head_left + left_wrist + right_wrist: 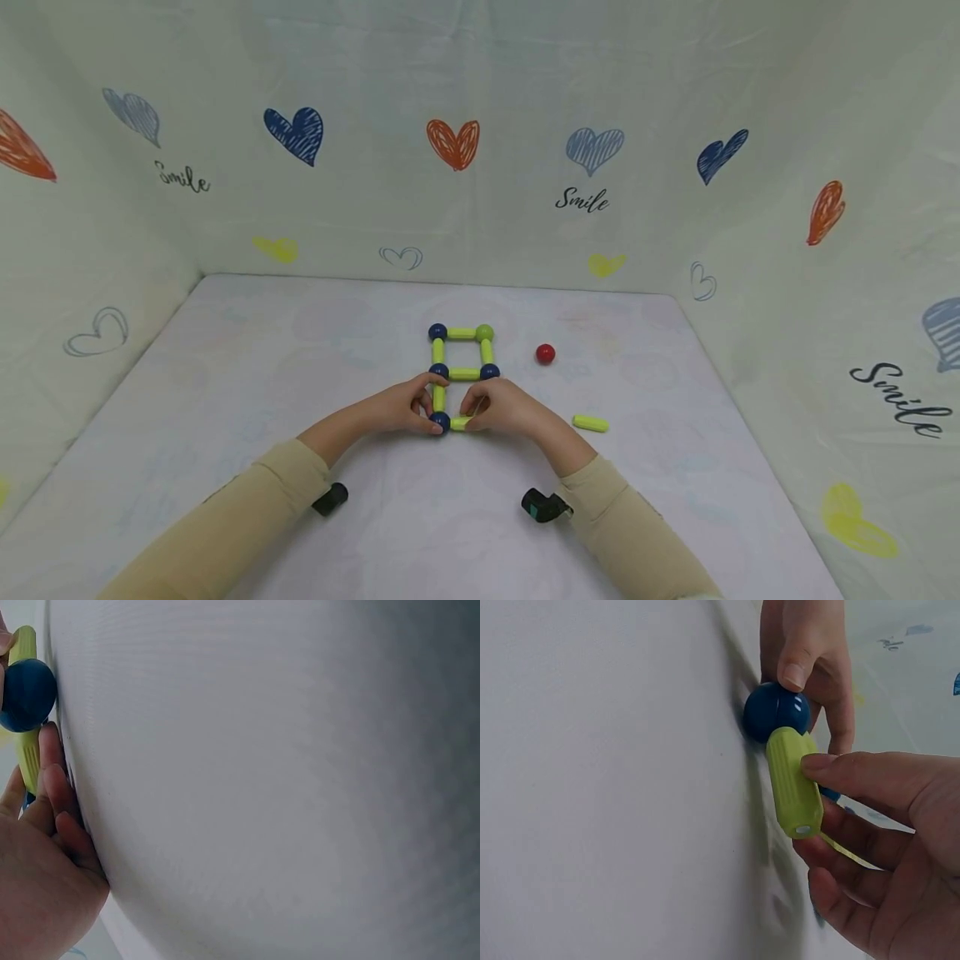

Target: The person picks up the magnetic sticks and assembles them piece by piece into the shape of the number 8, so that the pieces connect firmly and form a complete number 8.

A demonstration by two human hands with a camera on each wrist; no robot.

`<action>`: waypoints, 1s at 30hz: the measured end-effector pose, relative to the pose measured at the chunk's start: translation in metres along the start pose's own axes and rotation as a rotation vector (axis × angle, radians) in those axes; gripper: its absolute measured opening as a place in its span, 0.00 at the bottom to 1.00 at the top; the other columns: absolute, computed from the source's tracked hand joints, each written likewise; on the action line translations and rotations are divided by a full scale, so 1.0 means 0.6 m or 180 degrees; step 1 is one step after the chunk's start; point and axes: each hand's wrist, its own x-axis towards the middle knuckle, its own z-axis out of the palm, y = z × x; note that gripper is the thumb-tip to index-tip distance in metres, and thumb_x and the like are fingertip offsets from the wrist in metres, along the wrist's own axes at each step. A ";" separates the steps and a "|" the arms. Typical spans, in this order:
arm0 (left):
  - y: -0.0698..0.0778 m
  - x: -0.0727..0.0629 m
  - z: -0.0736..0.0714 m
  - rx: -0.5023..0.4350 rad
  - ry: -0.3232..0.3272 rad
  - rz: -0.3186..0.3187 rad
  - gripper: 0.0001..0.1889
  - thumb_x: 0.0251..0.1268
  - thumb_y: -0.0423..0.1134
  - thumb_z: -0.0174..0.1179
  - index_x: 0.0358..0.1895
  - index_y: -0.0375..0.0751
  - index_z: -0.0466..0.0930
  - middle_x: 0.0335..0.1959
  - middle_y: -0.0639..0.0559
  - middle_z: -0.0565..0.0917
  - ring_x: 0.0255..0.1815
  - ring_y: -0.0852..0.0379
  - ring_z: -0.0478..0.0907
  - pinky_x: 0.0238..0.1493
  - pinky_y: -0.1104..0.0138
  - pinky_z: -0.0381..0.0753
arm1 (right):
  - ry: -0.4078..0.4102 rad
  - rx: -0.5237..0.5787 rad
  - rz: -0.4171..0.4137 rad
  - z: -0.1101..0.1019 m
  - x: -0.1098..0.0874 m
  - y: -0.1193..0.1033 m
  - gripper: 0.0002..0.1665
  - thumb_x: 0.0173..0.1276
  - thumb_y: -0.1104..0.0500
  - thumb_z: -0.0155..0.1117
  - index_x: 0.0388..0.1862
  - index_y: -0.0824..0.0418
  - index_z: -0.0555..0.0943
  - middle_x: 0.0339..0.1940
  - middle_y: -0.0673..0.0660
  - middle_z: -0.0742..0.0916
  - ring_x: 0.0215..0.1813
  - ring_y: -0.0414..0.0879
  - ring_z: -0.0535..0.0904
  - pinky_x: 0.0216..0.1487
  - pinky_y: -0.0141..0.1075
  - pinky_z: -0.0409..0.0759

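A ladder-like frame of yellow-green magnetic rods (465, 375) and balls lies on the table. Its corners are dark blue balls, apart from one green ball (485, 333) at the far right. My left hand (405, 406) holds the near-left blue ball (441, 422), thumb against it, with the index finger reaching up to the middle-left ball (438, 372). Between thumb and fingers, my right hand (510, 408) pinches a yellow-green rod (791, 780). One end of this rod meets the near-left blue ball; its other end is free, showing a metal tip.
A red ball (545, 354) sits right of the frame. One loose yellow-green rod (590, 423) lies to the right of my right hand. The white table (225, 358) meets a heart-printed cloth backdrop (510, 217) at the back and sides.
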 end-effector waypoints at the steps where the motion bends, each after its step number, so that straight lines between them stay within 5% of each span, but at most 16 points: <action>1: 0.000 0.000 0.000 0.0002 0.0007 -0.0010 0.38 0.56 0.41 0.73 0.68 0.43 0.62 0.35 0.51 0.78 0.30 0.54 0.70 0.34 0.63 0.69 | 0.0016 0.0008 0.0019 -0.003 -0.001 0.001 0.06 0.59 0.63 0.73 0.35 0.55 0.85 0.31 0.47 0.83 0.36 0.44 0.77 0.39 0.35 0.77; 15: -0.002 -0.001 0.006 0.0039 0.0039 -0.0180 0.38 0.55 0.42 0.74 0.68 0.46 0.63 0.36 0.51 0.77 0.31 0.54 0.71 0.34 0.64 0.70 | 0.0503 0.0062 0.0208 -0.060 -0.020 0.023 0.09 0.60 0.64 0.73 0.40 0.61 0.84 0.33 0.50 0.83 0.37 0.46 0.76 0.39 0.36 0.77; 30: -0.002 0.005 0.002 0.0028 0.0010 -0.0093 0.38 0.55 0.43 0.73 0.68 0.47 0.63 0.36 0.51 0.78 0.31 0.54 0.71 0.34 0.64 0.70 | 0.0883 -0.0113 0.0340 -0.115 -0.026 0.064 0.12 0.61 0.65 0.72 0.43 0.63 0.84 0.35 0.52 0.82 0.39 0.47 0.75 0.39 0.38 0.76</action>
